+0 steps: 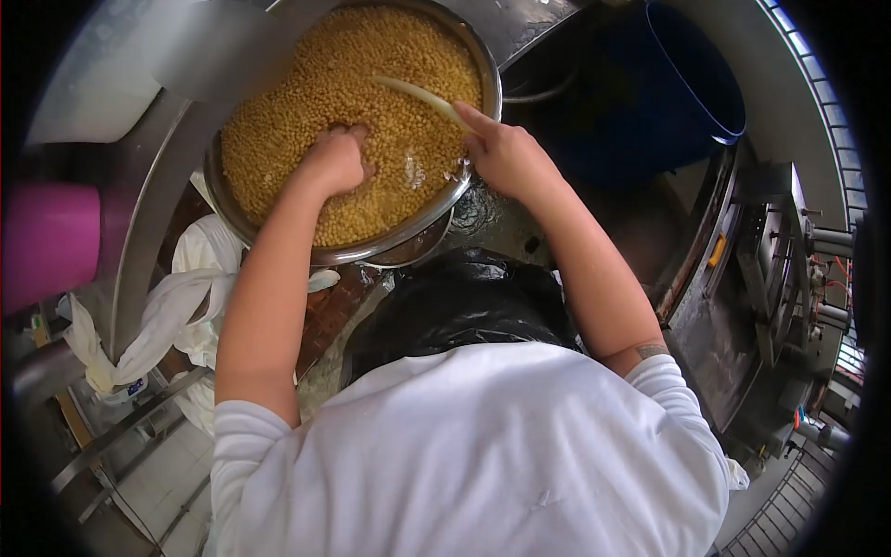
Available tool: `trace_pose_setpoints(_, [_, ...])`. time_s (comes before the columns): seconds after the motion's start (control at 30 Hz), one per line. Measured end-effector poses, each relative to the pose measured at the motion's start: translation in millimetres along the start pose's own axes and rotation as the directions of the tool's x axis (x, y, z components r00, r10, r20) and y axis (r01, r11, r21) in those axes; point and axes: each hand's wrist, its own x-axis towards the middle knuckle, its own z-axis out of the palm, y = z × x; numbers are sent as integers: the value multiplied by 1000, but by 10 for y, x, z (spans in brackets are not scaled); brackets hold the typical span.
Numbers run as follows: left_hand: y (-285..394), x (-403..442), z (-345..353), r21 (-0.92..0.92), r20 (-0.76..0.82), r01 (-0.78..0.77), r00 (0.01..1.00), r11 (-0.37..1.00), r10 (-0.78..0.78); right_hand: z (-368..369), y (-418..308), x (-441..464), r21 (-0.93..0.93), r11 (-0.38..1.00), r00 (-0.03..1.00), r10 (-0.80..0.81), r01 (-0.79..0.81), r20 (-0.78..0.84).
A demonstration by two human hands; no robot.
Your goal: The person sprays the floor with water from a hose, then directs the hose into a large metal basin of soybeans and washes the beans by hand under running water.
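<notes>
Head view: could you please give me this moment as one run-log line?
left hand: fingertips among yellow grains | right hand: holding pale curved tool | metal basin: contains the grains

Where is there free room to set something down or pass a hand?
Over the grains, a hand could probably pass between the left hand and the right hand. The dark metal surface between the right arm and metal frame looks bare. Left of the bowl is crowded with white cloth.

Left hand point(338, 164) partly hidden, upper centre!
It's sunk among yellow grains point(399, 51); upper left, a grey blur point(223, 51) covers part of the metal basin point(494, 84); far left, the frame's edge clips a pink container point(51, 241).
</notes>
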Motion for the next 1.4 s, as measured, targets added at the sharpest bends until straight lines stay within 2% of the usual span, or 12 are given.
trace_pose_setpoints(0.03, [-9, 38, -17, 25, 56, -4, 998, 1000, 3, 7, 3, 4, -2, 1000, 1000, 2, -2, -3])
trace_pose_setpoints(0.1, [-7, 107, -35, 0, 32, 31, 999, 1000, -30, 40, 30, 17, -5, 1000, 1000, -9, 9, -17])
trace_pose_setpoints(0.17, [10, 199, -114, -117, 203, 157, 970, 981, -131, 52, 39, 17, -7, 1000, 999, -18, 18, -32])
trace_pose_setpoints(0.2, [-2, 249, -125, -116, 202, 153, 971, 981, -128, 50, 29, 16, -13, 1000, 999, -17, 17, -37])
trace_pose_setpoints(0.4, [14, 390, -159, 26, 351, 202, 915, 979, -198, 47, 3, 5, -12, 1000, 999, 0, 0, -35])
trace_pose_setpoints(0.5, [-36, 517, -95, 168, 376, 89, 915, 982, -147, 42, 2, 1, -7, 1000, 999, 5, -5, -35])
trace_pose_setpoints(0.6, [-44, 540, -147, 112, 431, 97, 892, 989, -136, 43, -6, 6, -3, 1000, 999, 8, -8, -35])
trace_pose_setpoints(0.67, [-121, 608, -69, 10, 423, 247, 877, 969, -228, 45, -14, 0, -3, 1000, 999, 16, -16, -37])
trace_pose_setpoints(0.9, [-256, 678, 30, -66, 368, 296, 895, 953, -252, 45, -23, -5, -6, 999, 999, 31, -31, -35])
trace_pose_setpoints(0.97, [-250, 696, -18, -123, 503, 383, 819, 915, -276, 48, -22, 3, -20, 999, 999, 41, -42, -26])
trace_pose_setpoints(1.2, [-451, 793, 122, -145, 589, 311, 790, 939, -171, 61, -3, 12, -14, 999, 999, 49, -49, -18])
trace_pose_setpoints(1.4, [-590, 688, 198, -375, 542, 440, 818, 816, -193, 49, -9, 1, 8, 998, 998, 55, -55, -10])
